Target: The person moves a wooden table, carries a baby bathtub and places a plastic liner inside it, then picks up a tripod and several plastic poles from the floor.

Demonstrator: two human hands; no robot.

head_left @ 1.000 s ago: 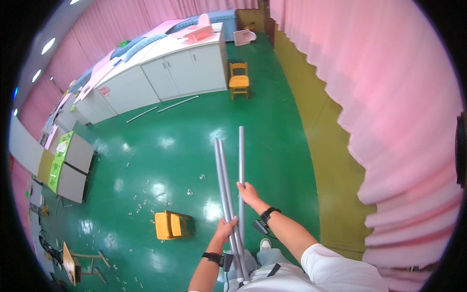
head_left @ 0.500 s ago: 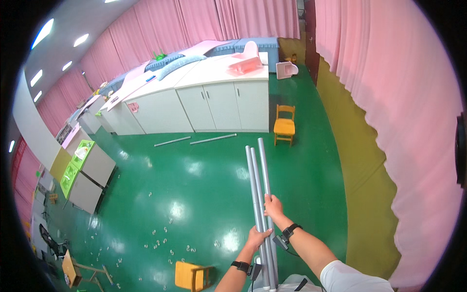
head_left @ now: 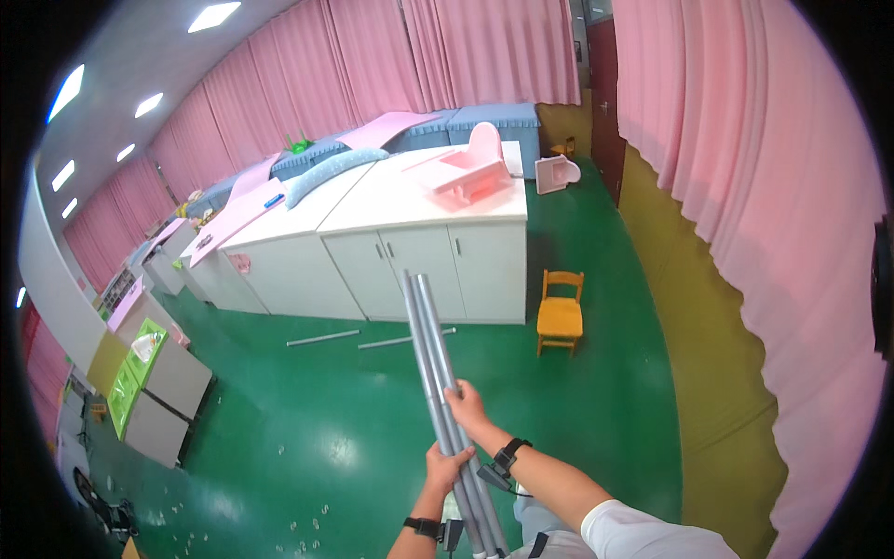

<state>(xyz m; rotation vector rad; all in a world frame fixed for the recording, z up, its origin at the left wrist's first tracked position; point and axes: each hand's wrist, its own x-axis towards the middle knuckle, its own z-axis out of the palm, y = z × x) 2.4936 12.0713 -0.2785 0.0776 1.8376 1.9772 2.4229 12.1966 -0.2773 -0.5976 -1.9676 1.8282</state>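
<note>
A bundle of long grey poles [head_left: 432, 359] slants up and forward in front of me, with the lower ends close to my body. My left hand [head_left: 445, 464] is wrapped round the poles low down. Higher up, on the right side of the bundle, my right hand [head_left: 467, 406] grips them too. The poles lie almost side by side, and their far tips overlap the white cabinet [head_left: 424, 275] in the view. Two more grey poles lie on the green floor by the cabinet: a left one [head_left: 323, 338] and a right one [head_left: 386, 343].
A small yellow wooden chair [head_left: 560, 319] stands right of the cabinet's end. Pink plastic chairs lie on the cabinet top [head_left: 481, 168] and on the floor behind [head_left: 557, 174]. Green-topped units [head_left: 130, 382] stand at left. Small S-shaped pieces [head_left: 303, 548] litter the floor. Pink curtains [head_left: 708, 112] hang at right.
The poles and both my hands have swung left in the view, and the poles now sit closer together. The cabinet and chair appear nearer, and the near yellow chair has left the view.
</note>
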